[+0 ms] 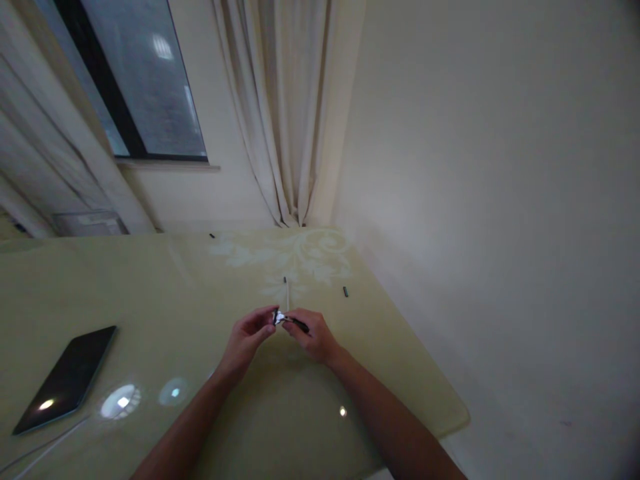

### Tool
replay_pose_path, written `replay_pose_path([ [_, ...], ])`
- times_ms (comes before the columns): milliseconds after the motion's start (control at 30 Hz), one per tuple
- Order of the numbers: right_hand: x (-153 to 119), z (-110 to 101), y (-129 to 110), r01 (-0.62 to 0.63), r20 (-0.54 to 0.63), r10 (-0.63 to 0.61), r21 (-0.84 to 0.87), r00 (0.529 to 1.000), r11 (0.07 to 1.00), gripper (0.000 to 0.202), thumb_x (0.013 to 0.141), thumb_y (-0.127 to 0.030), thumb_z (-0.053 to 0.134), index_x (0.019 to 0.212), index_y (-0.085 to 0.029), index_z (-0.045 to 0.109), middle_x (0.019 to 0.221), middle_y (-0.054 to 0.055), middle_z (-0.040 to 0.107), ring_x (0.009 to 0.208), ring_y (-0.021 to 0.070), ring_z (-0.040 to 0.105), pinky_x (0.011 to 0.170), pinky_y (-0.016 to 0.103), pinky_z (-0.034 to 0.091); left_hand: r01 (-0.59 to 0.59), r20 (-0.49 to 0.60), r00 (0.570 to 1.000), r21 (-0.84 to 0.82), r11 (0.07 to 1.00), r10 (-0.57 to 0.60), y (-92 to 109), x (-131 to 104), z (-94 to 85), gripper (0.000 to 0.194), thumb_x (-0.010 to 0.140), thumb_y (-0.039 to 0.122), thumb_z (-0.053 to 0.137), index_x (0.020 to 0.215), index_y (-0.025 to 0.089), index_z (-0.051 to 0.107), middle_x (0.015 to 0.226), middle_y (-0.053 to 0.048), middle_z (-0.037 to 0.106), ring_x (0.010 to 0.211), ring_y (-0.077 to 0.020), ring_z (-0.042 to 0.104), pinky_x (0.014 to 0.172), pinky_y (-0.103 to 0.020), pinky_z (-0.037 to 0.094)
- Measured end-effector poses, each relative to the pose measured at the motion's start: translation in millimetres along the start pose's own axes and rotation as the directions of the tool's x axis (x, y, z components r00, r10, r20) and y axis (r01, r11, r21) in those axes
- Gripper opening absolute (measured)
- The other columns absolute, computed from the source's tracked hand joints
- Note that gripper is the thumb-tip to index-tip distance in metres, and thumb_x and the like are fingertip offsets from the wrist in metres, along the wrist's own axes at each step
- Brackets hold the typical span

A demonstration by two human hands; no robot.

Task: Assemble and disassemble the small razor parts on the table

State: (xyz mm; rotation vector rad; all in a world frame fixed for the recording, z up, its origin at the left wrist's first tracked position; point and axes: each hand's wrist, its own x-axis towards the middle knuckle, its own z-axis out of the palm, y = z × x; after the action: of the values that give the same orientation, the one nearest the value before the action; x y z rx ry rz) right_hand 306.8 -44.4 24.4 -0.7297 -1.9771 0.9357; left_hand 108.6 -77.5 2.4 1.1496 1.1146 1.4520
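My left hand (251, 335) pinches one end of a small shiny metal piece (280, 318) above the table's middle. From the right, my right hand (311, 333) grips a small tool with a black handle (301, 325), whose thin end meets the metal piece. What exactly the metal piece is cannot be made out. Just beyond the hands, a thin white stick or cable (287, 293) with a dark tip lies on the table. A short dark piece (345, 292) rests to its right.
The glossy pale green table (400, 373) has its right edge near a bare wall. A dark tablet (67, 380) lies at the left, with white cables (50, 445) in front of it. Another small dark piece (212, 235) is near the far edge, below the curtains (285, 107).
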Motion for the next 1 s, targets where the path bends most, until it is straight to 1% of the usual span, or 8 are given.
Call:
replay_pose_path([
  [167,0.4,0.1,-0.6,-0.007,0.006,0.007,0.021,1.0,1.0,0.034,0.101,-0.046,0.059,0.107,-0.018,0.077,0.077,0.002,0.066,0.069,0.0157,0.056,0.069,0.026,0.041,0.001,-0.002,1.0,0.007,1.0,-0.001,2.8,-0.2,0.4,0.046,0.065,0.037,0.09,0.108,0.021,0.082,0.093,-0.006,0.078,0.087,-0.0206,0.069,0.081,-0.031,0.056],
  [433,1.5,-1.5,-2.4,-0.004,0.039,0.003,0.036,0.999,0.999,0.037,0.101,-0.049,0.058,0.104,-0.019,0.078,0.075,0.003,0.065,0.068,0.0162,0.054,0.067,0.027,0.041,-0.072,0.015,0.997,0.045,0.996,0.071,8.8,-2.0,1.2,0.039,0.065,0.034,0.09,0.103,0.023,0.084,0.084,-0.003,0.07,0.077,-0.0165,0.061,0.071,-0.026,0.052],
  [533,1.1,-1.4,-2.6,-0.016,0.04,0.013,0.055,0.999,0.998,0.036,0.1,-0.048,0.058,0.102,-0.019,0.078,0.075,0.002,0.065,0.067,0.0157,0.054,0.066,0.027,0.041,-0.065,0.006,0.998,0.033,0.997,0.065,6.0,-1.6,0.8,0.04,0.065,0.035,0.091,0.102,0.022,0.084,0.082,-0.003,0.068,0.077,-0.0165,0.06,0.071,-0.027,0.051],
  [700,0.4,-1.4,-0.7,-0.029,-0.012,0.03,0.083,0.999,0.996,0.034,0.099,-0.047,0.061,0.101,-0.018,0.078,0.074,0.002,0.064,0.066,0.0152,0.053,0.066,0.027,0.04,-0.059,-0.011,0.998,0.012,0.998,0.059,0.3,-0.5,-0.7,0.041,0.065,0.035,0.091,0.103,0.022,0.084,0.083,-0.003,0.068,0.078,-0.016,0.059,0.071,-0.026,0.05],
  [900,0.6,-1.5,-1.4,-0.015,0.031,0.013,0.062,0.999,0.998,0.033,0.1,-0.047,0.059,0.098,-0.019,0.078,0.076,0.003,0.065,0.068,0.0159,0.054,0.067,0.027,0.04,-0.061,0.01,0.998,0.019,0.998,0.061,2.6,-1.2,0.8,0.04,0.065,0.034,0.091,0.102,0.023,0.084,0.083,-0.003,0.069,0.078,-0.0166,0.06,0.071,-0.027,0.051],
  [1000,0.8,-2.1,-2.7,-0.003,0.03,0.002,0.048,1.0,0.999,0.033,0.1,-0.046,0.059,0.099,-0.02,0.078,0.076,0.003,0.066,0.068,0.0163,0.055,0.068,0.028,0.041,-0.065,0.006,0.998,0.013,0.998,0.065,4.4,-1.8,1.9,0.039,0.064,0.033,0.091,0.1,0.022,0.085,0.082,-0.003,0.068,0.077,-0.0166,0.06,0.07,-0.027,0.051],
])
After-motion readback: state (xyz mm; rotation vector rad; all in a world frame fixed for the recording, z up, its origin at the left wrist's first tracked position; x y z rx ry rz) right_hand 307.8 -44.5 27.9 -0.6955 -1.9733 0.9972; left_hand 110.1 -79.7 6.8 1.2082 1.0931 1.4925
